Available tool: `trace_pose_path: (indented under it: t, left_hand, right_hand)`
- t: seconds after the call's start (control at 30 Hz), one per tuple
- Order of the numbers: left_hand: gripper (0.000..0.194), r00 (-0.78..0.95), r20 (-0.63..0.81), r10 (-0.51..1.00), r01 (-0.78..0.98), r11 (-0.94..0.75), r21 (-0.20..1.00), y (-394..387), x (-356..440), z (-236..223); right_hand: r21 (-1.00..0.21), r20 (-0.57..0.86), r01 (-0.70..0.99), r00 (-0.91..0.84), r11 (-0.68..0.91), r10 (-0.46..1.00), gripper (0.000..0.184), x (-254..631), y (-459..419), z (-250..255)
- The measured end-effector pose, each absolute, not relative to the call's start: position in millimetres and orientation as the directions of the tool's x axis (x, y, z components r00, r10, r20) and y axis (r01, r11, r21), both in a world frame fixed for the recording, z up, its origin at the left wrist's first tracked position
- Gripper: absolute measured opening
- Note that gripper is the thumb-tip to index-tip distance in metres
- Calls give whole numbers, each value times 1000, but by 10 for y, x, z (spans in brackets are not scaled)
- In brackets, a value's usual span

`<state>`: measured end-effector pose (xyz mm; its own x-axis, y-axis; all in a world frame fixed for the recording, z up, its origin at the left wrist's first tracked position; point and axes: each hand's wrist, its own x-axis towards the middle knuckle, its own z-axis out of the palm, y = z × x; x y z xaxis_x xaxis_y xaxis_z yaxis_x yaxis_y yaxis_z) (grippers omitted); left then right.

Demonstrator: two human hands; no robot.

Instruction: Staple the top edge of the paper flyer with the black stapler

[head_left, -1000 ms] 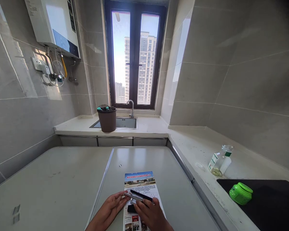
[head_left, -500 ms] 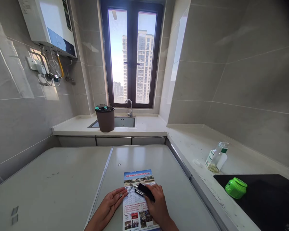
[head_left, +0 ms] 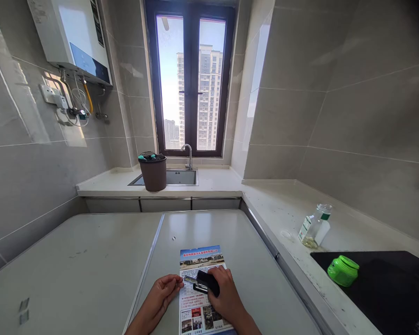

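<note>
A black stapler (head_left: 206, 282) is gripped in my right hand (head_left: 226, 298), its metal arm pointing left and spread apart from the black body. Beneath it lies a printed leaflet (head_left: 195, 301) with a blue heading, text and photos. My left hand (head_left: 163, 294) is at the leaflet's left edge, thumb and fingertips pinched together close to the stapler's metal end. Whatever is between those fingertips is too small to make out.
A grey board surface (head_left: 91, 265) with a seam spreads under the leaflet; a tiny shiny bit (head_left: 173, 238) lies beyond it. To the right are a glass jar (head_left: 313, 230), a green jar (head_left: 343, 271) and a black cooktop (head_left: 387, 288). A brown bucket (head_left: 153, 174) stands by the sink (head_left: 181, 177).
My left hand has gone from flat, with a small shiny piece on its fingers, to a pinch near the stapler. The stapler has shifted slightly down and left and lies more level.
</note>
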<state>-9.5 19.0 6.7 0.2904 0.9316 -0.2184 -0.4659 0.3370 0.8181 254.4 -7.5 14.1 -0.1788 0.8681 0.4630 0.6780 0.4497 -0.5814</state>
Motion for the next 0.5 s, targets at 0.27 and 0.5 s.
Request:
trace_pose_path:
  t: [0.27, 0.5]
  left_hand:
    - [40, 295, -166, 941, -375, 274, 886, 165, -73, 27]
    - [46, 323, -13, 946, -336, 128, 933, 167, -80, 42]
  right_hand:
    - [-366, 664, 756, -196, 542, 722, 30, 2505, -185, 308]
    - [-384, 655, 596, -363, 705, 663, 26, 1774, -356, 331]
